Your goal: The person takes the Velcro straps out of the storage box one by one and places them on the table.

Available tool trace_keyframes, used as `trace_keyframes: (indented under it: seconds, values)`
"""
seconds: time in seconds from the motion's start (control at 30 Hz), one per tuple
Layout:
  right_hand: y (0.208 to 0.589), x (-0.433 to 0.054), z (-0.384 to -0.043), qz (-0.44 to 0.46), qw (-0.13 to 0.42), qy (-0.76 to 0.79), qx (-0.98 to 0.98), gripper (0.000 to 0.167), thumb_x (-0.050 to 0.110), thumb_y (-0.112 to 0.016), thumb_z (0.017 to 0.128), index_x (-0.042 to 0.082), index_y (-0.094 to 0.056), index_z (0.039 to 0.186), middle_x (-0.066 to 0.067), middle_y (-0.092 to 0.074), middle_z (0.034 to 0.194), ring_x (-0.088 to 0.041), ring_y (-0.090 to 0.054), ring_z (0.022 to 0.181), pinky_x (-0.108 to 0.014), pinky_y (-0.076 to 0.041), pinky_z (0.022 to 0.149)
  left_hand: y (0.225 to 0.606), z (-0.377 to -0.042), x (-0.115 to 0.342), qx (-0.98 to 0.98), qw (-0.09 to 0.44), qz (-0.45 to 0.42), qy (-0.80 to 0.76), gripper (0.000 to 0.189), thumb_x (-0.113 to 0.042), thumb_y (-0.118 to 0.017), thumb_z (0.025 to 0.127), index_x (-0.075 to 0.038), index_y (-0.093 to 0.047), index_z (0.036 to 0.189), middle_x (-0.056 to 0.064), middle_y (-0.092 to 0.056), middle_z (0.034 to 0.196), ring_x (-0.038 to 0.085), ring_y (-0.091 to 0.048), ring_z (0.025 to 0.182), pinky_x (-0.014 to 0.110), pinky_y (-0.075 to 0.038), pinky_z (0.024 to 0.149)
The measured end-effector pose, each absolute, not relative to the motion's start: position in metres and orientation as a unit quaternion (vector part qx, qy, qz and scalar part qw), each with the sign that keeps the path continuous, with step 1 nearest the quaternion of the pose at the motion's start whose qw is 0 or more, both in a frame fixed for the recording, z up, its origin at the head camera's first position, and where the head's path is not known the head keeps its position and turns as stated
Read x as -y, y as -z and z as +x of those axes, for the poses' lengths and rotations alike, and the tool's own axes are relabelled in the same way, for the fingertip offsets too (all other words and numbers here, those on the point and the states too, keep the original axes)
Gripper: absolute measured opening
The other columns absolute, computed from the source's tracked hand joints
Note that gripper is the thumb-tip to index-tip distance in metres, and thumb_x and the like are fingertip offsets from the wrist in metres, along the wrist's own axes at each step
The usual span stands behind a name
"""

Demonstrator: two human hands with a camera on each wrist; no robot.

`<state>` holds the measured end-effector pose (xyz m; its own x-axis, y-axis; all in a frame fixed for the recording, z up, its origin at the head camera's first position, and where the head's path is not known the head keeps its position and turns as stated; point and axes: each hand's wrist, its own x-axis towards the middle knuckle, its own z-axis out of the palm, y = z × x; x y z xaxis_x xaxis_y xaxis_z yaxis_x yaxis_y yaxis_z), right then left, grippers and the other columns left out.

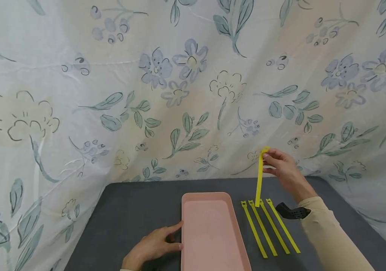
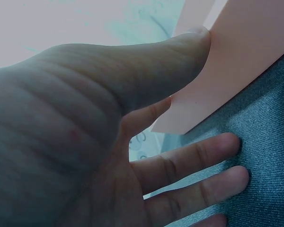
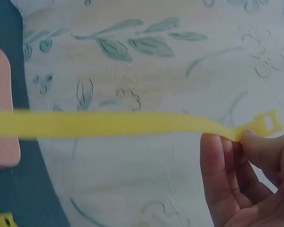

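Observation:
My right hand (image 1: 285,171) pinches a yellow hook-and-loop cable tie (image 1: 259,180) near its slotted head, between thumb and fingers. The tie hangs down above the table, and the right wrist view shows the slot in its head (image 3: 269,123). Several more yellow cable ties (image 1: 274,227) lie side by side beneath it. My left hand (image 1: 155,242) is at the left side of a pink tray (image 1: 210,226), its thumb and index fingertip touching the tray wall (image 2: 236,61). The other left fingers (image 2: 189,158) are extended and spread near the dark table surface.
The dark grey table (image 1: 139,207) ends at a back edge against a floral cloth (image 1: 193,94), which hangs behind and at both sides. The tray lies to the left of the row of cable ties. A black band (image 1: 292,211) is on my right wrist.

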<state>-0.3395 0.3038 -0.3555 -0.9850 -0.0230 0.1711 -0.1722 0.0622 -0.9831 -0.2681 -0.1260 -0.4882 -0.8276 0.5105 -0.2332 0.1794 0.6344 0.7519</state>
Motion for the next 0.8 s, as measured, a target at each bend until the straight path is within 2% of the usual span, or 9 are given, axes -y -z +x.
trace_keyframes:
  seconds: [0.1,0.37,0.53,0.6,0.67,0.73,0.8]
  values:
    - [0.357,-0.322,-0.333,0.067,0.048,-0.679,0.73,0.01,0.026,-0.06,0.103,0.018,-0.062,0.109,0.013,-0.067,0.101,-0.006,-0.064,0.091,-0.024,-0.057,0.077,0.491,-0.268,0.125,-0.877,0.218,0.196,-0.38,0.072,-0.04,-0.075,0.091,-0.019,-0.048,0.153,0.007,-0.07,0.109,0.021,-0.061,0.092,0.049,-0.05,0.074]
    - [0.358,-0.368,-0.321,0.06,0.035,-0.65,0.757,0.009,0.027,-0.059,0.104,0.023,-0.064,0.11,0.017,-0.065,0.101,-0.003,-0.06,0.092,-0.022,-0.051,0.078,0.493,-0.27,0.126,-0.881,0.208,0.201,-0.374,0.073,-0.046,-0.075,0.089,-0.025,-0.047,0.153,0.003,-0.068,0.105,0.019,-0.059,0.09,0.045,-0.046,0.069]
    - [0.363,-0.386,-0.319,0.033,0.043,-0.604,0.795,0.013,0.031,-0.056,0.105,0.024,-0.063,0.113,0.021,-0.065,0.1,-0.001,-0.061,0.092,-0.023,-0.052,0.077,0.508,-0.278,0.129,-0.888,0.209,0.199,-0.357,0.075,-0.056,-0.073,0.087,-0.034,-0.045,0.153,0.0,-0.068,0.105,0.016,-0.059,0.089,0.042,-0.046,0.067]
    - [0.366,-0.39,-0.321,0.02,0.041,-0.576,0.816,0.015,0.033,-0.054,0.106,0.023,-0.061,0.114,0.023,-0.064,0.1,-0.002,-0.06,0.092,-0.024,-0.053,0.077,0.515,-0.282,0.132,-0.889,0.21,0.196,-0.355,0.076,-0.063,-0.072,0.084,-0.042,-0.045,0.152,-0.004,-0.068,0.105,0.011,-0.059,0.088,0.039,-0.046,0.066]
    - [0.371,-0.395,-0.322,0.009,0.029,-0.556,0.831,0.017,0.034,-0.051,0.107,0.022,-0.06,0.115,0.023,-0.063,0.1,-0.003,-0.06,0.093,-0.027,-0.054,0.078,0.517,-0.282,0.132,-0.89,0.208,0.194,-0.357,0.075,-0.063,-0.072,0.084,-0.043,-0.045,0.151,-0.005,-0.068,0.104,0.011,-0.059,0.089,0.039,-0.046,0.066]
    - [0.377,-0.401,-0.323,0.0,0.011,-0.545,0.838,0.017,0.035,-0.05,0.107,0.024,-0.061,0.114,0.022,-0.063,0.099,-0.004,-0.06,0.092,-0.028,-0.054,0.079,0.51,-0.278,0.131,-0.886,0.21,0.193,-0.366,0.074,-0.057,-0.074,0.086,-0.039,-0.046,0.152,-0.004,-0.068,0.105,0.013,-0.059,0.089,0.04,-0.047,0.067]
    - [0.385,-0.409,-0.324,-0.005,-0.009,-0.539,0.842,0.018,0.034,-0.049,0.108,0.022,-0.061,0.114,0.02,-0.062,0.097,-0.005,-0.061,0.091,-0.03,-0.055,0.079,0.515,-0.28,0.132,-0.884,0.213,0.193,-0.369,0.073,-0.058,-0.074,0.086,-0.041,-0.046,0.151,-0.006,-0.068,0.105,0.012,-0.059,0.09,0.04,-0.047,0.068]
